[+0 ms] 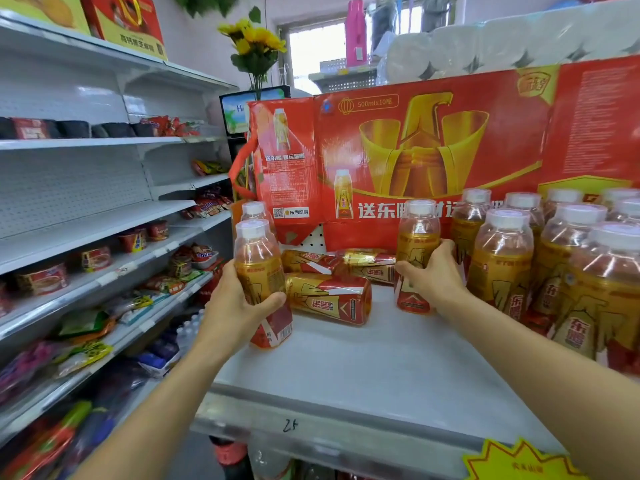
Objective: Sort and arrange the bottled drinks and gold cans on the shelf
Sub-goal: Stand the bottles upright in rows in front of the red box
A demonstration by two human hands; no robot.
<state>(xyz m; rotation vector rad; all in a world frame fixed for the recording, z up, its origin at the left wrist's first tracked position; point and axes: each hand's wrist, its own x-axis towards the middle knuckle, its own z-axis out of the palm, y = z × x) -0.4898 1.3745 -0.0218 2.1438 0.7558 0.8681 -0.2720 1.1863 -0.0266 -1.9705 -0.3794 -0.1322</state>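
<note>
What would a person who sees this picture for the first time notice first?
First, the big red gift carton with gold print, standing along the back of the shelf. Next, two upright bottles with white caps, one gripped in the left hand at the shelf's left edge, the other under the right hand near the middle. Between them lie gold cans on their sides, and a crowd of upright bottles fills the right.

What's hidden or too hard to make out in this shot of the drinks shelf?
Head view only:
- Group of upright bottles: cut off by the right edge, so no count.
- Lying gold cans: those behind are partly hidden by the front one and by the bottles held in the left hand and right hand.
- Yellow price tag: cropped by the bottom edge, text blurred.
</note>
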